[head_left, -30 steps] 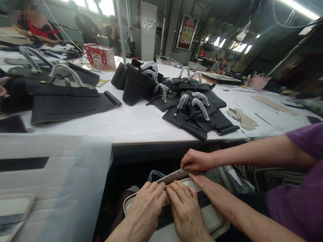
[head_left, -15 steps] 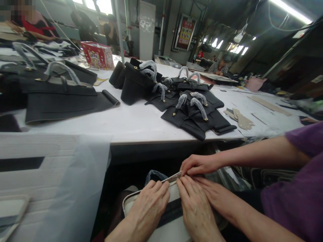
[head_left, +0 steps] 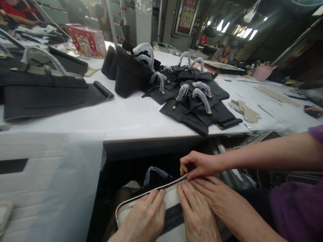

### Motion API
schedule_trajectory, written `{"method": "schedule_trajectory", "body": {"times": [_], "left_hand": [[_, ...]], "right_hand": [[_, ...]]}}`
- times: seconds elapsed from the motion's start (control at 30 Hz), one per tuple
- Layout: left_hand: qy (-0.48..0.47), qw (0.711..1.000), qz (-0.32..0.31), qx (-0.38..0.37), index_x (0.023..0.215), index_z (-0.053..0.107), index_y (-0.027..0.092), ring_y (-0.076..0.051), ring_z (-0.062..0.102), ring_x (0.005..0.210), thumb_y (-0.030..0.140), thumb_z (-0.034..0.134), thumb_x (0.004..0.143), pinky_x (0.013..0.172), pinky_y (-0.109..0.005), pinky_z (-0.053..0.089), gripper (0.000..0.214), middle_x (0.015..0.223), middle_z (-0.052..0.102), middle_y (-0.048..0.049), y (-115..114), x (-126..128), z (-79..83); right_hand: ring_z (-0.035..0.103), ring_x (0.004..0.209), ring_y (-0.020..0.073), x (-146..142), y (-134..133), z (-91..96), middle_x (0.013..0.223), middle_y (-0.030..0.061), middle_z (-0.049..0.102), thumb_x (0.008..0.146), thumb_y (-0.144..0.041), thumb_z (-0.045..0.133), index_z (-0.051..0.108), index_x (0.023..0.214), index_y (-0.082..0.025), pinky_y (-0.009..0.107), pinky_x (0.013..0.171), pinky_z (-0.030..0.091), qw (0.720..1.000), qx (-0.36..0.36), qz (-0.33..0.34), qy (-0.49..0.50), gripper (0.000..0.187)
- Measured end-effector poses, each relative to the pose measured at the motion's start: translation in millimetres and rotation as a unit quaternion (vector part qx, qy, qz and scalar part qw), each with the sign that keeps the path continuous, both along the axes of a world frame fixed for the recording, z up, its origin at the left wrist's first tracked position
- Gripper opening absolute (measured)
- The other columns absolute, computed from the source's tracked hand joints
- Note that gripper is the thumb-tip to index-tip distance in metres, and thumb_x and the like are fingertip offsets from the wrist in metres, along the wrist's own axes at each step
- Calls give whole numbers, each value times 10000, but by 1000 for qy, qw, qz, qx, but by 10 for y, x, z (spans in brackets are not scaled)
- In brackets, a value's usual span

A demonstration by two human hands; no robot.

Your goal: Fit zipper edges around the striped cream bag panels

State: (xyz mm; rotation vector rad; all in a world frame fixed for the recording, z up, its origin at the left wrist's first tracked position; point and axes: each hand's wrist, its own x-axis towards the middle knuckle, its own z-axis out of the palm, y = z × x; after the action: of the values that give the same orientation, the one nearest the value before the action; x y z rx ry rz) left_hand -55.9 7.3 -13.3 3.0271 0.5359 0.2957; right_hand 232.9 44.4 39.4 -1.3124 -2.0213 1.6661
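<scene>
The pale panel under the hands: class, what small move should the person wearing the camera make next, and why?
Perhaps slide the left hand toward the pale panel's left corner, along its rim: no hand touches that corner, while the right hand and a co-worker's two hands lie close together farther right.

A black stripe (head_left: 173, 216) crosses the cream panel (head_left: 171, 200)

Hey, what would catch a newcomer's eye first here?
Probably the pile of black bags with wrapped handles, on the white table ahead. Behind them to the left stands a red patterned box. Nearest, the person's left hand and right hand rest on a dark-striped pale panel, with a co-worker's hands close by.
</scene>
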Motion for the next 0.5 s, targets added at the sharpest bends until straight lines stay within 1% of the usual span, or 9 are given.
{"method": "schedule_trajectory", "body": {"times": [0.07, 0.1, 0.17, 0.23, 0.33, 0.43, 0.5], "left_hand": [[-21, 1000, 16, -13, 997, 676, 111, -249, 652, 974, 68, 479, 863, 793, -320, 572, 242, 1174, 686, -117, -4, -19, -17], [-35, 999, 24, -26, 1011, 675, 113, -240, 660, 959, 52, 465, 850, 788, -313, 578, 272, 1167, 692, -107, 1, -25, -17], [-73, 994, 45, -72, 1013, 678, 129, -217, 676, 915, 36, 438, 826, 750, -290, 590, 318, 1129, 711, -81, 28, -29, -2], [-121, 981, 68, -135, 970, 687, 159, -186, 690, 867, 47, 420, 820, 724, -261, 595, 326, 1060, 730, -51, 74, -20, 30], [-181, 955, 92, -217, 916, 700, 203, -139, 705, 845, 72, 419, 824, 773, -214, 586, 323, 985, 743, -12, 162, 6, 99], [-197, 941, 104, -255, 890, 710, 225, -115, 710, 836, 85, 426, 824, 784, -180, 576, 323, 966, 746, 1, 231, 19, 169], [-188, 944, 103, -251, 885, 715, 224, -115, 709, 840, 82, 423, 827, 787, -173, 574, 329, 982, 744, -8, 235, 2, 179]], "right_hand": [[666, 776, 167, 26, -15, -36, 894, 21, 731, 729, -207, 726, 578, 832, -223, 272, 702, 534, 998, -34, -41, 17, 181], [664, 771, 165, 39, -26, -55, 881, 17, 729, 720, -196, 725, 560, 835, -224, 270, 696, 532, 997, -46, -51, 23, 203], [660, 768, 163, 67, -42, -89, 862, 17, 725, 729, -183, 699, 562, 828, -220, 271, 705, 530, 997, -55, -59, 21, 173], [650, 761, 160, 95, -42, -115, 859, 24, 720, 738, -169, 673, 600, 829, -209, 270, 712, 527, 997, -54, -56, 1, 124], [624, 728, 146, 121, -25, -147, 823, 18, 704, 736, -155, 658, 661, 850, -195, 245, 681, 510, 997, -51, -38, -38, 121], [587, 689, 134, 118, -27, -179, 766, 0, 679, 743, -195, 685, 696, 839, -198, 225, 637, 475, 995, -39, -21, -87, 97], [562, 664, 128, 101, -44, -200, 738, -10, 666, 747, -226, 702, 706, 821, -203, 220, 613, 453, 993, -28, -16, -115, 78]]}}
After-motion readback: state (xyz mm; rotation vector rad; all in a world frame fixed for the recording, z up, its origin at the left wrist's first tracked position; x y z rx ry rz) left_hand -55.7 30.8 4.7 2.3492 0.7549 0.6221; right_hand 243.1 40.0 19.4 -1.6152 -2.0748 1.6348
